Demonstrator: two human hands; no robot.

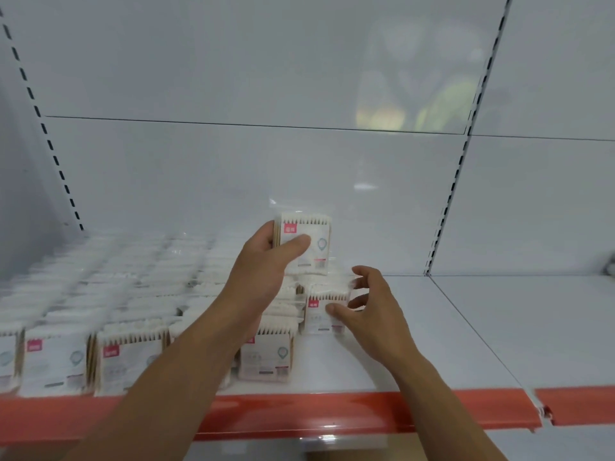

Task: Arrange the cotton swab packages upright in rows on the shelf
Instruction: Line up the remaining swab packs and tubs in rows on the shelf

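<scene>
One cotton swab package (319,234) is pinched upright by the left grip (266,257), raised above the shelf (466,327). The short rightmost row (316,316) is touched by the right grip (369,304), its fingers loosely spread. Placement is judged in hand; lowering the package squarely behind that row is called for.

Two hands stocking cotton swab packages on a white shelf

The left hand (266,257) grips one cotton swab package (307,242), held upright above the shelf (499,327). The right hand (369,304) rests its thumb on the front of a standing package (321,316), fingers curved loosely beside it. Rows of upright packages (116,294) fill the shelf's left side, behind a red front strip (366,410).
</scene>
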